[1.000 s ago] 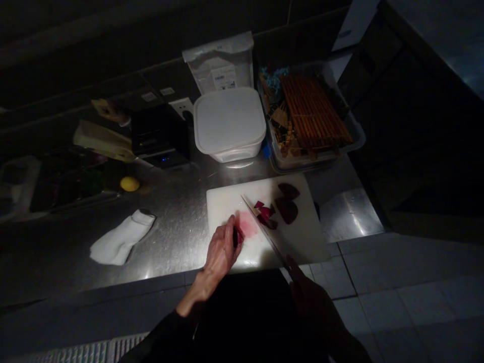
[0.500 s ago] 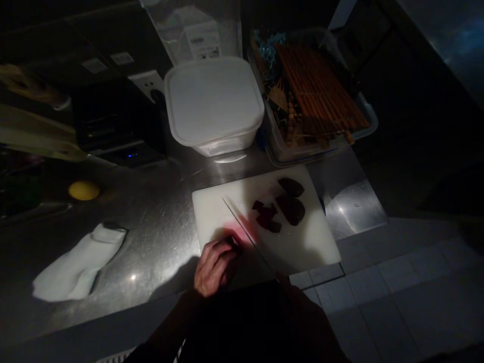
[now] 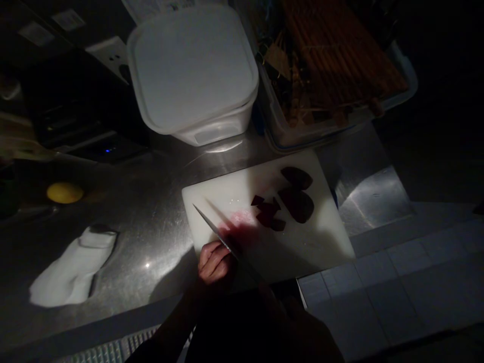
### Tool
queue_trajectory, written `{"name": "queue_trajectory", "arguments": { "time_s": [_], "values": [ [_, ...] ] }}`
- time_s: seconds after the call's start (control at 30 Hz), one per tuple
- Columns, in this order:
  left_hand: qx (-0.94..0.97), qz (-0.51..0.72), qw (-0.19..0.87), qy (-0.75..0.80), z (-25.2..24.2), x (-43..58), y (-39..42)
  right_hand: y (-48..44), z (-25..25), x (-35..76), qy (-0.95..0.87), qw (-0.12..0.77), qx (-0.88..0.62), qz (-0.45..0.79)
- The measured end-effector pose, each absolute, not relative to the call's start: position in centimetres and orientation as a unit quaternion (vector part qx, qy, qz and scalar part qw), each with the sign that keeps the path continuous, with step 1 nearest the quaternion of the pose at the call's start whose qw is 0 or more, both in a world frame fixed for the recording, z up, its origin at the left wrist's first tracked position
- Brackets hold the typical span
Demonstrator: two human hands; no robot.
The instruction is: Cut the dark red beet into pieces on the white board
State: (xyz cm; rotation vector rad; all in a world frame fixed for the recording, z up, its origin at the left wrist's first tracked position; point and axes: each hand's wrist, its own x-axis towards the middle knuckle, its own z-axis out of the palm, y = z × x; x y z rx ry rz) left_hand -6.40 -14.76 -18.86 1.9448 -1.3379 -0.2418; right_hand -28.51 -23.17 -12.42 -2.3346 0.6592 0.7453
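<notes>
A white cutting board [image 3: 321,242] lies at the front edge of a steel counter. On it sit dark red beet pieces [image 3: 297,201] and several small cut bits [image 3: 268,214] beside a pink stain. My left hand [image 3: 214,262] rests curled at the board's near left corner, fingers closed on something I cannot make out. A long knife blade [image 3: 214,231] points up and left over that hand. My right hand is lost in the dark at the bottom, where the knife's handle disappears.
A lidded white plastic tub [image 3: 192,70] stands behind the board. To its right is a clear bin [image 3: 393,96] holding bamboo mats. A white folded cloth [image 3: 73,267] and a yellow lemon [image 3: 64,192] lie at the left, near a dark appliance [image 3: 86,136].
The camera has leaned in closer. The knife has swung left, away from the cut bits, to lie over my left hand, which drew back to the board's near corner.
</notes>
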Motion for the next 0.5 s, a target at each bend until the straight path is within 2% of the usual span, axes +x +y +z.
{"name": "queue_trajectory", "arguments": {
  "time_s": [0.17,0.5],
  "values": [
    [0.732,0.013,0.382,-0.564,-20.4,-6.1,-15.0,-22.2,-11.6,-27.8,0.281,0.224,-0.895,0.266],
    [0.747,-0.021,0.358,-0.559,-18.7,-6.3,-16.0,-22.2,-11.0,-27.1,0.291,0.22,-0.896,0.255]
  ]
}}
